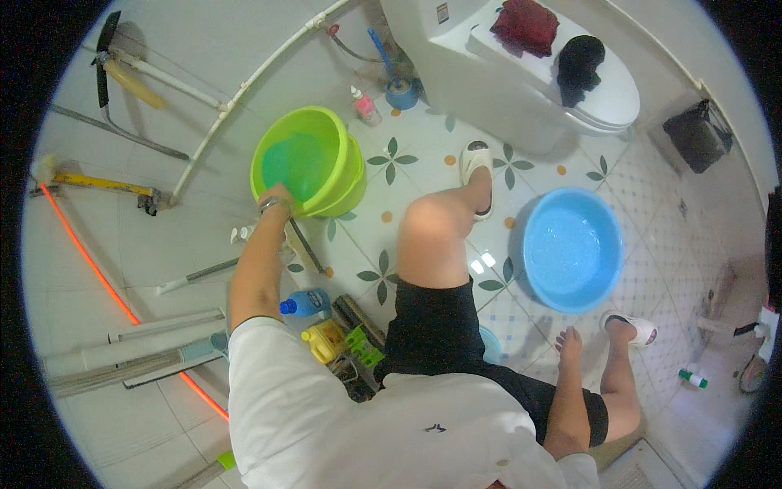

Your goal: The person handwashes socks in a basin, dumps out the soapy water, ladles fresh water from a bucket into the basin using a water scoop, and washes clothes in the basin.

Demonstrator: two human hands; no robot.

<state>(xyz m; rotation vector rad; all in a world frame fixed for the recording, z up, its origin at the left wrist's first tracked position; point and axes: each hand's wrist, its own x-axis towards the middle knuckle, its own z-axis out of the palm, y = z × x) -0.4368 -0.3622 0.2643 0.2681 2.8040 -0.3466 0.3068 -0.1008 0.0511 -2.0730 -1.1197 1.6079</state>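
My left hand (275, 195), with a metal watch at the wrist, is at the near rim of a lime-green plastic bucket (354, 183). Its fingers are mostly hidden, so I cannot tell what they grip. Inside the bucket shows a teal round shape (280, 160), possibly a scoop or basin. My right hand (569, 343) hangs beside my right leg with nothing in it, fingers loosely apart. Ahead of that hand a light-blue plastic basin (531, 269) holding some clear water sits on the tiled floor between my feet.
Dark red cloth (525, 27) and black cloth (579, 68) lie on the toilet lid (617, 101). A pink bottle (365, 107) and toilet brush holder (401, 93) stand behind the bucket. By my left side are a blue bottle (305, 302), yellow jug (324, 341) and broom (360, 321).
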